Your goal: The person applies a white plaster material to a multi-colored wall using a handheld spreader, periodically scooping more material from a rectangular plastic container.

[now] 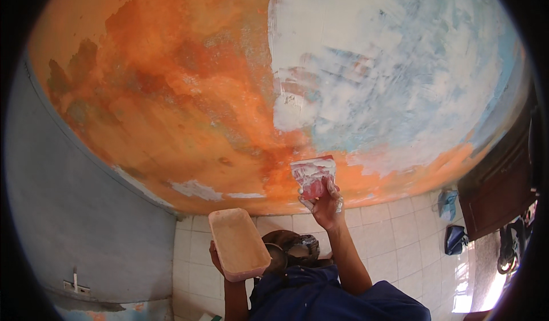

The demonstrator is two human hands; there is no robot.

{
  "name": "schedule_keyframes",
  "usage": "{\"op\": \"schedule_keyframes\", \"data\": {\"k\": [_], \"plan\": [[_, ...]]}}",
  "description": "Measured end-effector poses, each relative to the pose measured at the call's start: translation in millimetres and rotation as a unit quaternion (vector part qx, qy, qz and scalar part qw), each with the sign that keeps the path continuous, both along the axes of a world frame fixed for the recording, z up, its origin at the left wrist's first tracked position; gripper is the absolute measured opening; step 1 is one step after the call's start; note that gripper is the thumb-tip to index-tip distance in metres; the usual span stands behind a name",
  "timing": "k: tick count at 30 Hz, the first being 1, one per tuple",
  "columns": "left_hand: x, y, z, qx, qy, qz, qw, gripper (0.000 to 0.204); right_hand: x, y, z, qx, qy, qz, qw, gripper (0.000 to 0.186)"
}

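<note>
My left hand [216, 258] is closed on the side of a pale pinkish-tan rectangular tub [245, 274]. The tub is tilted, with its open top toward me; how much it contains I cannot tell. In my right hand [328, 211] is a red putty spreader [312, 190], its broad blade smeared with white putty. The spreader is held up in front of the wall's lower part; whether its edge touches I cannot tell. White smears mark my right fingers. The wall is patchy orange [189, 109] on the left and coated with white putty [349, 40] on the right.
A grey wall [97, 189] meets the orange one at the left. White floor tiles [394, 235] lie below. Near my body stands a dark bucket-like shape [300, 249]. A blue bag [448, 205], a dark blue item [455, 240] and a dark brown door [500, 186] are at the right.
</note>
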State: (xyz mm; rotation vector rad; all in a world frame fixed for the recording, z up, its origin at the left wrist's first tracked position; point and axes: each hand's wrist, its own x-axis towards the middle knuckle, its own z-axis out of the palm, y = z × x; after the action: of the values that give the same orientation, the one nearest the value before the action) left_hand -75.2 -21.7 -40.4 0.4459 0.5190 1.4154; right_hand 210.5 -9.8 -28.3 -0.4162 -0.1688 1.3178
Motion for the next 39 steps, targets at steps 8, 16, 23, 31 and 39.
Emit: {"op": "schedule_keyframes", "data": {"k": [8, 16, 23, 31, 39], "plan": [[12, 2, -7, -0.01, 0.016, 0.002, 1.0, 0.054, 14, 31, -25, -0.109, -0.189, -0.146, 0.965, 0.022], [12, 5, -2, -0.013, 0.087, -0.006, 0.996, 0.057, 6, 91, -45, -0.035, -0.801, -0.45, 0.394, 0.063], [-17, 13, -38, -0.106, -0.05, -0.043, 0.992, 0.062, 27, 167, -94, -0.049, -0.859, -0.431, 0.271, 0.055], [-30, 23, -55, -0.155, -0.075, -0.023, 0.985, 0.065, 12, 167, -144, -0.103, -0.845, -0.429, 0.302, 0.049], [-4, 20, 1, 0.024, 0.015, -0.008, 1.0, 0.054, 19, 108, -193, -0.087, -0.904, -0.292, 0.3, 0.054]]}}
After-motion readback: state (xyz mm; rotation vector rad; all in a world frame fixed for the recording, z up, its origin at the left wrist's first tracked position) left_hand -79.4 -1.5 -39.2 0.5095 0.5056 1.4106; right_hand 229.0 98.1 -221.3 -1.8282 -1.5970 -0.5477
